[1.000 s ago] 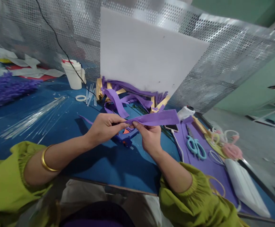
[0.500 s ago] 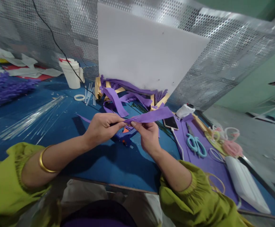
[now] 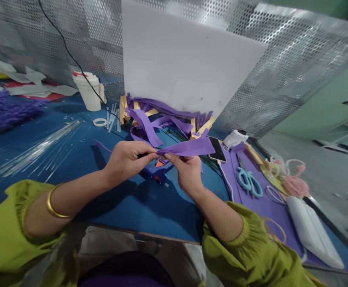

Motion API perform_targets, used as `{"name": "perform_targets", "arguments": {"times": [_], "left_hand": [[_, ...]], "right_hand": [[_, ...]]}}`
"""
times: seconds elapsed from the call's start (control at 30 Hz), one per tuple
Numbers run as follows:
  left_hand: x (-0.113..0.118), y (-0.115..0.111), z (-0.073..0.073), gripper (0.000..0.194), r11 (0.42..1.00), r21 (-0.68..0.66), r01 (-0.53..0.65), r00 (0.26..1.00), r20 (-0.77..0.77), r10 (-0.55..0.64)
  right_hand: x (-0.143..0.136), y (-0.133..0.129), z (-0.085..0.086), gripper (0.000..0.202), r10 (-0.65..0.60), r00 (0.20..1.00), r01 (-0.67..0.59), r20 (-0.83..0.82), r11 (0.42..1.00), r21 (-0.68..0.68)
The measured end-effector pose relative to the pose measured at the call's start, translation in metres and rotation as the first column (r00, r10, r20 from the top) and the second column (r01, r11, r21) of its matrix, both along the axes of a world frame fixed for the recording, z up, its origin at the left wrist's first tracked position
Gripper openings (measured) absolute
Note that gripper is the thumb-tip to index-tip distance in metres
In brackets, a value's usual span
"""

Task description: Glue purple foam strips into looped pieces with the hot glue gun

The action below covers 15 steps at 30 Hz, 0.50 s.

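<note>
Between my two hands a purple fabric strip (image 3: 188, 147) is stretched above the table. My left hand (image 3: 129, 161) pinches its gathered part, and a thin tail of purple pokes out to the left behind the knuckles. Close beside it, my right hand (image 3: 187, 171) grips the strip between thumb and fingers, with the wide flat end running up and to the right. Beneath the hands lies a blue glue gun (image 3: 159, 175) with an orange trigger, partly covered by them. Behind it are loose purple strips (image 3: 148, 129) and dark green stems (image 3: 175, 134).
On the right are a phone (image 3: 217, 149) on a cable, blue-handled scissors (image 3: 248, 181), purple sheets and a white pack (image 3: 314, 231). To the left lie clear thin strands (image 3: 42, 149), a tape roll (image 3: 99, 122), glue sticks (image 3: 112, 119), a white cup (image 3: 88, 91) and purple flowers (image 3: 9, 109). A white board (image 3: 188, 59) stands behind.
The free right end of the strip has dipped slightly and lies flatter. Both hands keep their pinch on it, and the view has shifted a little.
</note>
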<state>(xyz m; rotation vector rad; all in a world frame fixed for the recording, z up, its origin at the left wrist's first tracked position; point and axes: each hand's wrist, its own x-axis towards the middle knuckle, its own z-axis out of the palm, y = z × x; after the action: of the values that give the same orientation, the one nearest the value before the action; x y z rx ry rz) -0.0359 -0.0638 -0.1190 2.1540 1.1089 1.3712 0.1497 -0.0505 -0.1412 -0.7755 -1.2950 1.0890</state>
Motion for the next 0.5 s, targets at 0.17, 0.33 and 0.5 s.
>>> {"name": "perform_targets", "arguments": {"times": [0.17,0.33,0.5], "left_hand": [[0.001,0.001,0.001,0.015,0.997,-0.072,-0.021,1.000,-0.015,0.020],[-0.001,0.002,0.000,0.018,0.995,-0.097,-0.001,1.000,0.000,0.001],[-0.008,0.003,0.004,0.019,0.997,-0.012,-0.081,0.994,-0.080,0.080]], "right_hand": [[-0.002,-0.001,0.003,0.005,-0.051,0.999,0.052,-0.004,0.999,0.015],[-0.001,-0.001,0.002,0.008,-0.041,0.994,0.037,0.102,0.999,0.037],[0.014,0.005,0.009,0.054,-0.198,0.958,0.119,0.207,0.933,0.341]]}}
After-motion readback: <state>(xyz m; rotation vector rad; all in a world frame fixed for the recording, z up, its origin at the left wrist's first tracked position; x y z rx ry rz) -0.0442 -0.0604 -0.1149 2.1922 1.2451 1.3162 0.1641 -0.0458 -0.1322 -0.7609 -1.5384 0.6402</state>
